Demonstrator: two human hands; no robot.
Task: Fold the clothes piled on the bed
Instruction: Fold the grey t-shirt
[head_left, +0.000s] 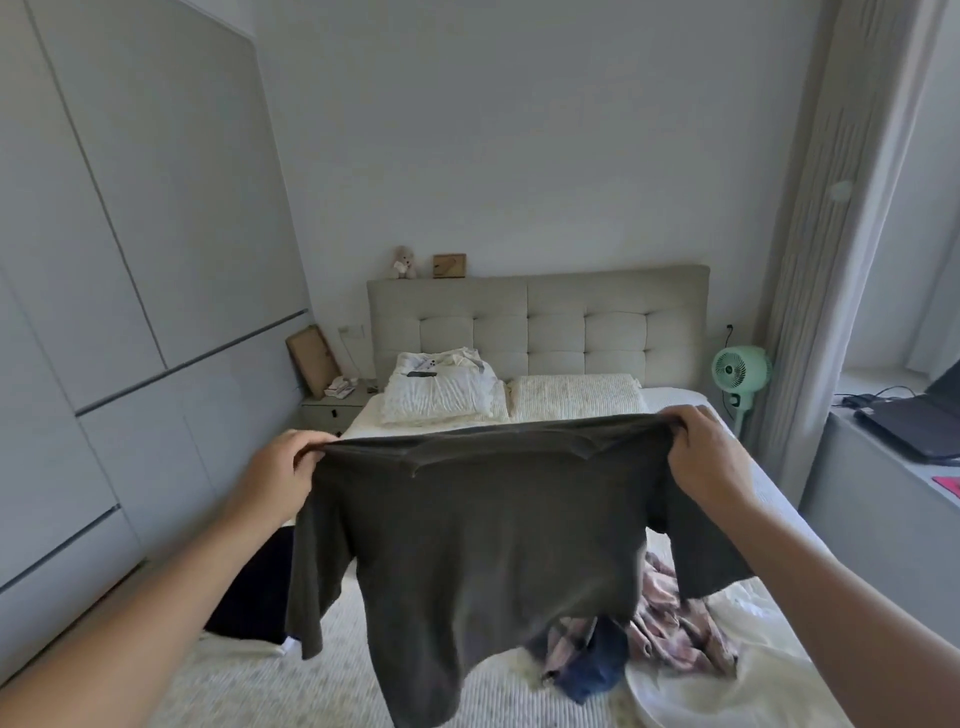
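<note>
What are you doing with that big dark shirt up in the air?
A person is folding laundry at the bed. The left hand and the right hand each grip a shoulder of the dark grey T-shirt, holding it stretched out above the bed so it hangs flat. It is not folded yet. More clothes wait in a heap below it: a plaid garment and a blue one. A dark folded piece lies on the left.

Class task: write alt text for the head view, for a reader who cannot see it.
Two hands, left and right, hold a dark shirt up by its shoulders over a bed. Unfolded clothes lie beneath; pillows sit by the headboard.
</note>
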